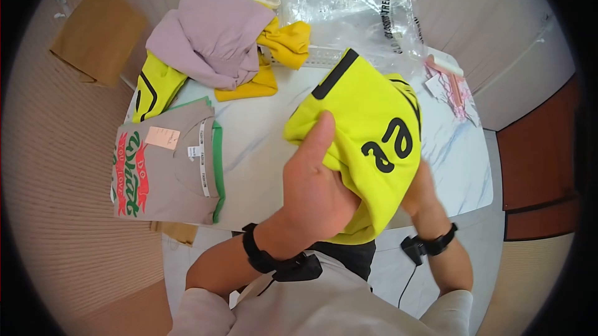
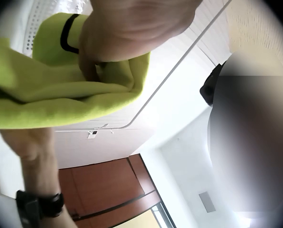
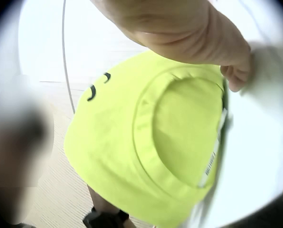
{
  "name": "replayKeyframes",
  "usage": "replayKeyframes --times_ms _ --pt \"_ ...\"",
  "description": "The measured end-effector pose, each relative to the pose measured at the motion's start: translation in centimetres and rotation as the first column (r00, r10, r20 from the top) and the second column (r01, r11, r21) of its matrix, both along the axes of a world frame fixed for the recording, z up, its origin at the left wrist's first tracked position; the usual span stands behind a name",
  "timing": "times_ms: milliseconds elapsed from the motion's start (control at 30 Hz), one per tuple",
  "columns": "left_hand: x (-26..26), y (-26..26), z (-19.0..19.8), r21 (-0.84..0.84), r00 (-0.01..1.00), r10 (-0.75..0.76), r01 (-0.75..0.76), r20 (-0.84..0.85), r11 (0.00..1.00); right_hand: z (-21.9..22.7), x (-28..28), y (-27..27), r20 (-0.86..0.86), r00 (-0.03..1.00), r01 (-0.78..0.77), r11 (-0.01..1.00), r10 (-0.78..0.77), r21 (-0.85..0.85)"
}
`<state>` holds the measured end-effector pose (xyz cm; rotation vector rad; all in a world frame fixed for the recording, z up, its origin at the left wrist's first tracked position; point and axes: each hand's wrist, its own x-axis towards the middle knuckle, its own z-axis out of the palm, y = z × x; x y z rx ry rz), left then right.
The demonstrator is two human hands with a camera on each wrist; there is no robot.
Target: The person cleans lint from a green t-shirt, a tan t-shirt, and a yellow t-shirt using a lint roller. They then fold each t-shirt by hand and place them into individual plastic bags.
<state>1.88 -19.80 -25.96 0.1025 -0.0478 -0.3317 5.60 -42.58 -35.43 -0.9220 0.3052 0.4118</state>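
A yellow-green garment (image 1: 374,130) with black lettering is held up over the front of the table. My left hand (image 1: 317,186) grips its left side, thumb on the outer face; in the left wrist view the fingers of that hand (image 2: 132,33) reach into a fold of the cloth (image 2: 60,109). Behind the garment's right side is my right hand (image 1: 423,189), its fingers mostly hidden. The right wrist view shows the round neckline (image 3: 146,123), with the right hand (image 3: 194,38) at its upper edge and curled fingertips beside the cloth.
Grey folded shirts with a tag (image 1: 168,174) lie at the table's left. Behind them is a heap of mauve (image 1: 212,37) and mustard clothes (image 1: 286,43). Clear plastic bags (image 1: 349,15) lie over a white basket at the back. Pink-patterned packaging (image 1: 451,86) sits at the right.
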Motion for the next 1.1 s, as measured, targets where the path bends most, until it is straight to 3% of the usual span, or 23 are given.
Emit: replayKeyframes --times_ms 67,167,267,333,433,600,667,700,800,833,900,967,1033,1100 --pt "0.9 0.3 1.5 -0.041 0.997 -0.050 0.052 0.054 0.998 1.1 -2.5 3.1 0.047 0.999 0.002 0.961 -0.016 0.276" --pt "1.9 1.0 4.3 -0.056 0.982 -0.073 0.084 0.173 0.995 2.4 -4.3 6.0 0.093 0.995 -0.081 0.813 0.034 0.576" --pt "1.4 2.3 8.0 0.029 0.987 -0.042 0.038 0.155 0.999 3.0 -4.3 7.1 0.107 0.993 -0.117 0.712 0.059 0.693" --pt "1.6 3.7 7.6 -0.048 0.969 -0.035 0.048 0.243 0.998 3.2 -4.0 7.4 0.092 0.994 -0.110 0.693 0.063 0.713" --pt "1.7 7.1 5.2 -0.117 0.938 0.021 0.021 0.345 0.993 3.9 -3.4 6.8 0.080 0.996 -0.078 0.768 0.036 0.635" --pt "-0.8 13.2 1.1 0.051 0.967 0.181 -0.193 0.179 0.980 3.7 -1.6 4.8 0.149 0.989 -0.024 0.966 -0.015 0.259" --pt "-2.3 15.5 -1.1 0.070 0.955 0.287 -0.292 0.074 0.954 4.9 -1.1 6.1 0.247 0.969 -0.056 0.991 0.024 0.121" --pt "-2.8 16.8 -2.4 -0.025 0.956 0.281 -0.280 0.083 0.960 5.8 -0.9 7.3 0.298 0.953 -0.073 0.996 0.052 0.058" --pt "-4.8 19.9 -2.5 0.066 0.896 0.430 -0.438 0.108 0.896 8.7 -0.2 12.2 0.323 0.933 -0.141 0.988 0.156 -0.068" --pt "-5.4 21.1 -1.7 0.223 0.846 0.529 -0.529 0.062 0.819 9.2 0.4 13.8 0.326 0.922 -0.198 0.978 0.208 -0.064" --pt "-7.1 24.0 0.5 0.193 0.824 0.545 -0.566 0.152 0.801 10.5 1.6 17.3 0.335 0.893 -0.298 0.953 0.301 -0.061" --pt "-9.0 28.1 2.7 0.180 0.737 0.649 -0.675 0.186 0.715 12.3 2.4 21.3 0.408 0.844 -0.381 0.924 0.348 0.000" --pt "-10.9 31.3 4.3 0.139 0.697 0.590 -0.686 0.408 0.714 13.8 3.0 24.8 0.440 0.788 -0.522 0.846 0.430 0.109" --pt "-12.6 34.3 4.8 0.189 0.667 0.620 -0.729 0.413 0.658 14.0 2.9 27.9 0.454 0.757 -0.589 0.793 0.471 0.159"
